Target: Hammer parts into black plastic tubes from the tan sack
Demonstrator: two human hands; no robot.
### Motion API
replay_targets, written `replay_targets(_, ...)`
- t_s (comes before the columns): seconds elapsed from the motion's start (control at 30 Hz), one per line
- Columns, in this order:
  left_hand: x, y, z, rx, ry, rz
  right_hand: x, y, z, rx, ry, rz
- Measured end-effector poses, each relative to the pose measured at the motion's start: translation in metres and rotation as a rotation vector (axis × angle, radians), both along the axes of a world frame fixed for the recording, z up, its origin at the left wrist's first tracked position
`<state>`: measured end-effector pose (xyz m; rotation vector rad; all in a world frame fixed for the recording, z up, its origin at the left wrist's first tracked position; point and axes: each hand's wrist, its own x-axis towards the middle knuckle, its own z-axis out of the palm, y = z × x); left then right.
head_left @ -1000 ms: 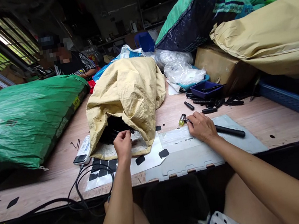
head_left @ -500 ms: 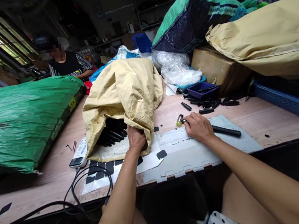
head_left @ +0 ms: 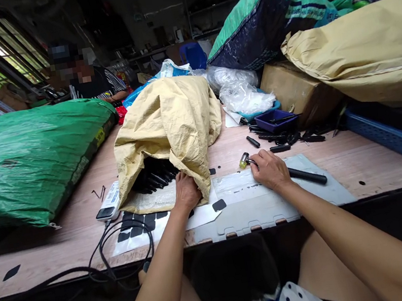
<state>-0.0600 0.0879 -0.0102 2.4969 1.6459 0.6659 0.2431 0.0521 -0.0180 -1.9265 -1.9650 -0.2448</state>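
Your right hand [head_left: 270,168] is wrapped around the hammer [head_left: 308,175]; farther left, your left hand [head_left: 187,192] is at the beige sack [head_left: 170,119]'s near opening, its grip hidden.

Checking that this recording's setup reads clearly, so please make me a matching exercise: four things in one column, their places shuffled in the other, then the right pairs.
Things
1. Yellow-faced hammer
2. Left hand
3. Purple tray
4. White device with a dark screen

Places
A. Just left of the tan sack's open mouth
B. In front of the turquoise basin
C. Under the right hand's fingers
D. At the right side of the sack's open mouth

Right pairs: 1-C, 2-D, 3-B, 4-A
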Motion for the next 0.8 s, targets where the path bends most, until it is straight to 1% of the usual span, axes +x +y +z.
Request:
replay_targets(0.1, -0.012, -0.01, 0.006, 0.01, 0.1, -0.041, 0.0, 0.0, -0.001, -0.003, -0.002, -0.001)
replay_targets(0.17, -0.02, -0.016, 0.009, 0.03, 0.13, -0.058, 0.0, 0.001, -0.001, -0.006, -0.004, -0.003)
replay_targets(0.27, -0.031, -0.024, 0.007, 0.066, 0.102, -0.057, 0.0, 0.001, -0.001, -0.003, -0.011, -0.005)
replay_targets(0.37, -0.041, -0.032, 0.003, 0.112, 0.049, -0.023, 0.0, 0.0, -0.001, 0.004, -0.022, -0.001)
replay_targets(0.47, -0.045, -0.041, 0.001, 0.146, -0.05, 0.064, 0.0, 0.0, -0.001, 0.011, -0.022, 0.002)
replay_targets(0.6, -0.048, -0.047, 0.002, 0.15, -0.14, 0.266, 0.0, 0.0, -0.002, 0.017, -0.017, 0.004)
replay_targets(0.8, -0.055, -0.041, 0.001, 0.131, -0.201, 0.366, 0.0, 0.0, -0.001, 0.016, -0.015, 0.003)
